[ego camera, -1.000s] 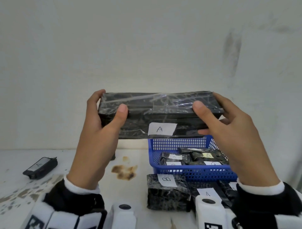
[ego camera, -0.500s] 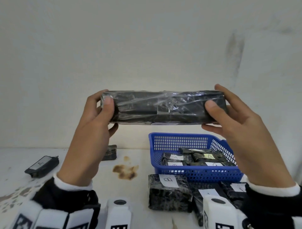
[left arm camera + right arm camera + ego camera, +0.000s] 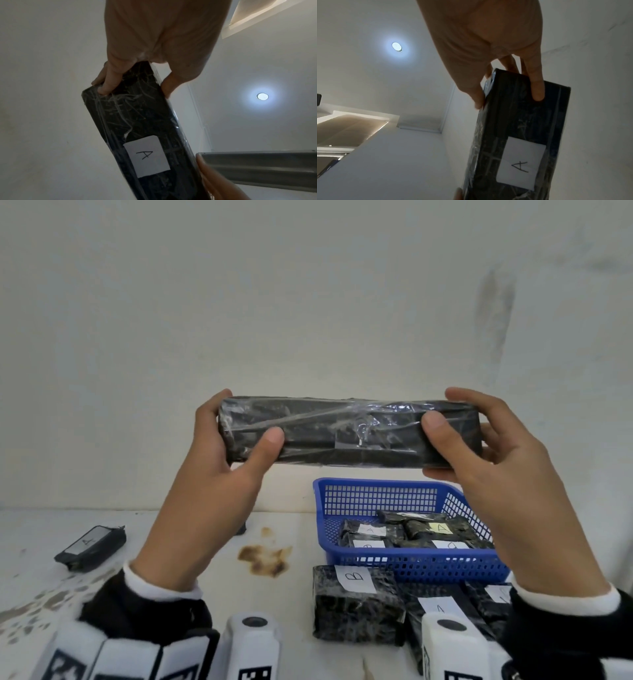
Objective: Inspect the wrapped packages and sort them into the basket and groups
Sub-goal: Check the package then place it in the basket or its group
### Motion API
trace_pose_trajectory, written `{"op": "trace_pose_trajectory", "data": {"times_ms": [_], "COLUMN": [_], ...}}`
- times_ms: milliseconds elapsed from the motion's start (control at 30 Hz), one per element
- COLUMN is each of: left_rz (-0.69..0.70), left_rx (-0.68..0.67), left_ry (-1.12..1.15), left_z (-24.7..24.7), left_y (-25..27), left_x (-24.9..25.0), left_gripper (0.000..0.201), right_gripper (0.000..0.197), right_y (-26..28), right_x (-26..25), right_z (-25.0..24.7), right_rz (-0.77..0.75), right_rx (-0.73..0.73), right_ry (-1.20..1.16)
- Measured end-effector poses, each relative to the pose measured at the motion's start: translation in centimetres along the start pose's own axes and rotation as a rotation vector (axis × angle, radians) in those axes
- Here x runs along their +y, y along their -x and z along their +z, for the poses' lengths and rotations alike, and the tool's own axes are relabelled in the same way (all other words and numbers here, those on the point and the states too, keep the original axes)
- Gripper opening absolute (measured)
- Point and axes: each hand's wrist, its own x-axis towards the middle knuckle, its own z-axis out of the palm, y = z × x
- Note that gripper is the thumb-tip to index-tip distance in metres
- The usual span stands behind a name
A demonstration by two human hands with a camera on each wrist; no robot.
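We hold long wrapped package (image 3: 349, 431) up at chest height — long axis level, running left to right, well above table (image 3: 212, 546). Left hand (image 3: 219, 474) grips left end, thumb on front, fingers curled behind; right hand (image 3: 496, 474) grips right end same way. Label "A" (image 3: 146, 157) sits on underside, facing wrist cameras. Blue basket (image 3: 383, 498) lies below and slightly right — nearer right hand. We judge next move is lowering package toward its group, right end leading.

Plain off-white wall (image 3: 308, 302) with a dark smudge (image 3: 495, 302), stained white table (image 3: 267, 556), round ceiling light (image 3: 262, 96), perhaps recessed
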Motion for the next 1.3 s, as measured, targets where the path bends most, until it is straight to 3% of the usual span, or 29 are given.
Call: {"op": "trace_pose_trajectory", "data": {"times_ms": [167, 300, 367, 500, 700, 967, 1167, 1300], "left_rz": [0.035, 0.031, 0.015, -0.001, 0.006, -0.049, -0.044, 0.012], "left_rx": [0.013, 0.057, 0.076, 0.116, 0.207, 0.228, 0.249, 0.292], "left_ry": [-0.092, -0.182, -0.202, -0.221, -0.328, -0.377, -0.281, -0.172], "left_z": [0.6, 1.1, 1.2, 1.4, 1.9, 2.1, 2.3, 2.1], "left_y": [0.5, 0.9, 1.1, 1.1, 1.7, 1.7, 1.8, 1.5], "left_x": [-0.1, 0.0, 0.1, 0.2, 0.8, 0.9, 1.2, 1.0], "left_gripper": [0.092, 0.070, 0.071, 0.099, 0.112, 0.105, 0.098, 0.083], "right_gripper": [0.085, 0.102, 0.103, 0.089, 0.074, 0.065, 0.054, 0.047], "right_y": [0.4, 0.7, 0.8, 1.2, 1.5, 1.8, 1.7, 1.5], "right_x": [-0.5, -0.3, -0.3, -0.8, -0.8, -0.7, -0.6, -0.6], "right_z": [0.2, 0.5, 0.7, 1.3, 1.8, 2.2, 2.1, 2.0], "right_rz": [0.005, 0.023, 0.002, -0.073, -0.108, -0.156, -0.175, -0.187], "right_rx": [-0.005, -0.047, -0.051, -0.055, -0.025, 0.050, 0.078, 0.072], "right_ry": [0.127, 0.153, 0.169, 0.220, 0.224, 0.219, 0.194, 0.150]}}
